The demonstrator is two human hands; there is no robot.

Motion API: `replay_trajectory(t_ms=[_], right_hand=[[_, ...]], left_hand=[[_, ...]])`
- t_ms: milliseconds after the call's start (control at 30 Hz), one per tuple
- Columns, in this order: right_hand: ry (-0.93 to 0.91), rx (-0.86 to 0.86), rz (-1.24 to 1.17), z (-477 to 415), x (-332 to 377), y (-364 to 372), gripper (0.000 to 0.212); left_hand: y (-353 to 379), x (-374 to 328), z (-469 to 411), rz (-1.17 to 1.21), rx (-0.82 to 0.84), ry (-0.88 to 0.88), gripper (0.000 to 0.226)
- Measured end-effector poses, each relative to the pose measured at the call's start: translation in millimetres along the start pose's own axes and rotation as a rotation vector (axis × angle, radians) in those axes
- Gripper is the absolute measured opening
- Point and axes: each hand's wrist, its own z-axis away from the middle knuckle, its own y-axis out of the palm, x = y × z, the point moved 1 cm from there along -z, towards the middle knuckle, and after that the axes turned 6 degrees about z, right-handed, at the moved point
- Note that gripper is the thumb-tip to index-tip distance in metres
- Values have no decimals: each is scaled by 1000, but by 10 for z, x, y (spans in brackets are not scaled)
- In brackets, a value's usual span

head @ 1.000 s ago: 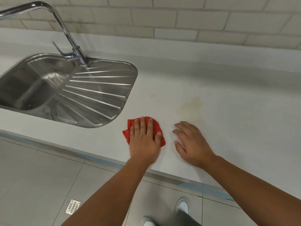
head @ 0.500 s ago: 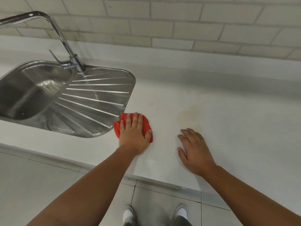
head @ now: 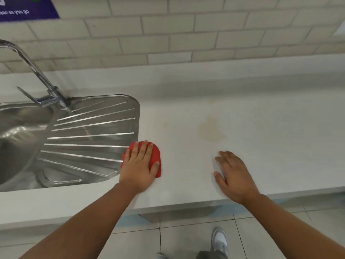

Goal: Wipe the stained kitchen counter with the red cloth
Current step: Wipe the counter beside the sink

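My left hand presses flat, fingers straight, on a crumpled red cloth lying on the pale kitchen counter. The cloth's left edge overlaps the rim of the steel draining board. A faint yellowish stain marks the counter to the right of and beyond the cloth. Flat on the counter below that stain rests my right hand, fingers spread, holding nothing.
A steel sink basin with a tall tap fills the left. A tiled wall backs the counter, with a purple sign at top left. The counter's front edge runs just under my wrists; tiled floor and a shoe lie below.
My left hand slid the red cloth leftward, from beside my right hand to the draining board's edge. My right hand stayed flat on the counter.
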Motion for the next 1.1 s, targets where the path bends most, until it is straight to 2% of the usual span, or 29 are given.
replay_trajectory(t_ms=[67,133,267,433,500,600,700,767,933,1033,1100], right_hand=[[39,0,10,68,4,3,62],[67,-7,17,137,16,-5,61],[95,6,49,193,2,-14,65],[122,44,60,226,-41,-24,76],[122,49,49,236,-86,-46,78],[136,65,58,235,-196,-87,79],[141,74,60,200,-371,-131,79],[141,80,54,146,-517,-170,78],[77,88,49,-33,-736,-217,76],[61,89,44,-163,-895,-244,75],[58,89,38,-271,-1020,-270,76]], left_hand=[[20,-190,-178,-30,18,-30,77],[57,-451,-249,-44,46,17,78],[142,-925,-39,-33,128,249,76],[104,-605,203,-26,145,502,74],[70,-356,46,-49,116,483,74],[21,-206,-342,-55,64,291,76],[73,-449,-654,-37,29,79,79],[121,-755,-755,-37,29,23,79],[198,-1170,-475,-35,96,232,76],[188,-956,-123,-10,119,362,76],[159,-672,-67,-10,104,353,74]])
